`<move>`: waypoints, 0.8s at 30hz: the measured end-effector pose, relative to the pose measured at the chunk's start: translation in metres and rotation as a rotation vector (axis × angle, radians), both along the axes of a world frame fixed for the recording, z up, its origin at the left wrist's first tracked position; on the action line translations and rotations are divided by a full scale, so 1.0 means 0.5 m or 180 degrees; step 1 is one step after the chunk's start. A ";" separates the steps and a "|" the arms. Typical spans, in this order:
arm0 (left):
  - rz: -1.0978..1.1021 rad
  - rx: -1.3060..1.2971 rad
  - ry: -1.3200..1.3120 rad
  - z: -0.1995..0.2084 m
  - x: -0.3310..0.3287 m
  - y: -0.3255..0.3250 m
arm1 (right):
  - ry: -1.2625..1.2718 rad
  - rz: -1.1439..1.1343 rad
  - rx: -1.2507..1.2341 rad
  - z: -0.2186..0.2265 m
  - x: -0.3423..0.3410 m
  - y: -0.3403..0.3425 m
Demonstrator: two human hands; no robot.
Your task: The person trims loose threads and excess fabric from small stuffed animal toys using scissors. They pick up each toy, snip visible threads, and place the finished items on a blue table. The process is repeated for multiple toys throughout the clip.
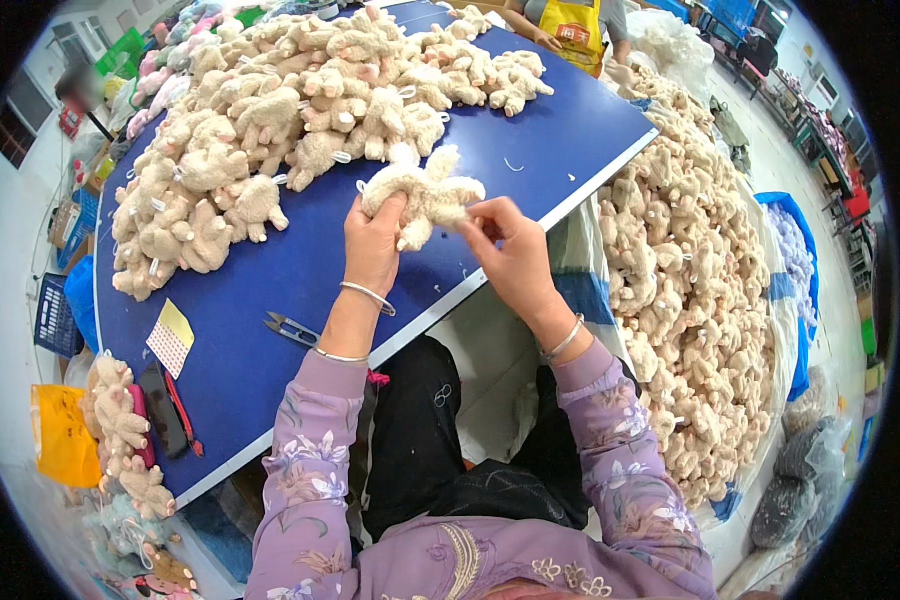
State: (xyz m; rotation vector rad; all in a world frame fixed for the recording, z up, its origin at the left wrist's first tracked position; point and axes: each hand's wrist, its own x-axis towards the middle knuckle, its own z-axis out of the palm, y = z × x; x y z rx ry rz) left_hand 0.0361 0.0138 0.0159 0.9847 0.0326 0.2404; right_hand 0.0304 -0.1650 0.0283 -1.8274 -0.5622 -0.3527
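A cream, fluffy plush toy (425,190) with several stubby limbs is held up over the near edge of the blue table. My left hand (374,238) is closed round one end of it, thumb on top. At the toy's right side, my right hand (510,250) pinches the tip of a limb between thumb and fingers; whether a loose thread is also in that pinch is too small to tell. Thread snips (292,328) lie on the table beside my left wrist. Farther back, a big heap of similar plush toys (260,110) covers much of the tabletop.
A large sack (685,300) full of cream toys stands to the right. On the table's left lie a paper card (171,338), a dark case (163,408) and a red tool (183,415). A person in a yellow apron (573,35) is across the table. Thread scraps dot the blue surface.
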 end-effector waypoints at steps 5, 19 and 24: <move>0.0194 -0.0009 -0.0309 -0.004 -0.004 -0.021 | 0.0758 -0.0403 0.0670 -0.006 0.030 0.011; -0.0786 0.0037 -0.0191 0.015 -0.019 -0.024 | 0.2043 0.1606 0.1364 0.007 0.027 -0.023; -0.0652 -0.0049 0.0013 0.014 -0.009 -0.011 | 0.1763 0.1619 0.0827 0.003 0.030 -0.025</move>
